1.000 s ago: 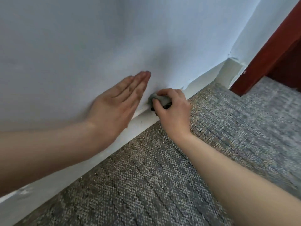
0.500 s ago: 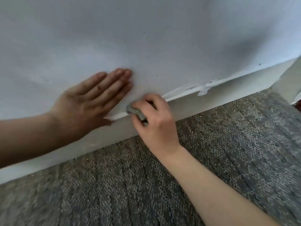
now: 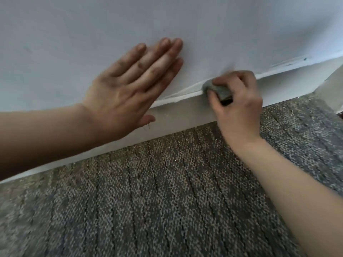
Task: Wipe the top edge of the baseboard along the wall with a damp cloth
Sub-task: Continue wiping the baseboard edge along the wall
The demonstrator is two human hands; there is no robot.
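While the left hand (image 3: pixel 130 89) lies flat on the pale wall (image 3: pixel 222 25), its fingers (image 3: pixel 163 58) straight, close together and holding nothing, the right hand (image 3: pixel 239 108) pinches a small grey cloth (image 3: pixel 219 89) against the top edge (image 3: pixel 178 97) of the white baseboard (image 3: pixel 185 115). The flat palm looks like a brace, taking the person's weight as they lean low over the grey carpet (image 3: pixel 167 191). The cloth is bunched into a tight wad, probably so it fits the narrow ledge where board meets wall. The right hand's fingers (image 3: pixel 233 76) curl over the wad from the far side and the thumb closes on it from the near side, a grip that would steer it along the ledge. The cloth sits on the ledge just right of the left hand, with bare edge showing between them.

Much of the cloth is covered by the curled fingers, and whether it is damp cannot be told. The stretch of ledge directly under it is hidden too, so any dirt or clean streak there goes unseen. The right hand is smeared by motion blur. The left thumb is mostly tucked under the palm, with only its tip showing against the board's face. To the left, the forearm (image 3: pixel 46 136) and the frame cut the baseboard off. To the far right, ragged paint (image 3: pixel 289 62) lines the ledge, and a corner return (image 3: pixel 334 93) is clipped by the frame.
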